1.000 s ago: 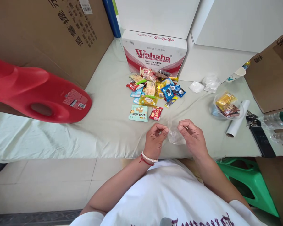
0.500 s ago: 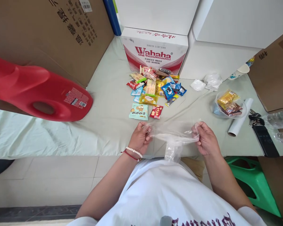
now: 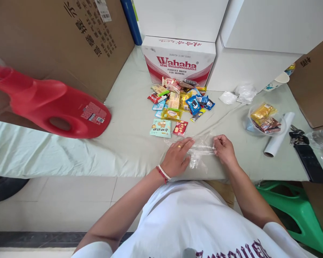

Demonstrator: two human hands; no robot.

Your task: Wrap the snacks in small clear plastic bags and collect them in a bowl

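A clear plastic bag (image 3: 200,152) lies on the cloth-covered table (image 3: 134,143) near its front edge. My left hand (image 3: 178,156) rests over the bag's left part, palm down with fingers stretched out. The bag's right edge is pinched between the thumb and fingers of my right hand (image 3: 224,147). Just beyond the bag are a mint-green snack packet (image 3: 160,128) and a small red packet (image 3: 180,128). Behind these sits a pile of wrapped snacks (image 3: 173,100).
A red jug (image 3: 61,111) lies at the left by a cardboard box (image 3: 78,43). A Wahaha box (image 3: 179,61) stands behind the snacks. At right are a plastic tub (image 3: 251,123) of snacks, a white roll (image 3: 281,134), keys (image 3: 298,135), and a black phone (image 3: 310,163).
The bag has gone from being held up between both hands to lying on the table. My left hand has let go of its edge, moved right and flattened over it.
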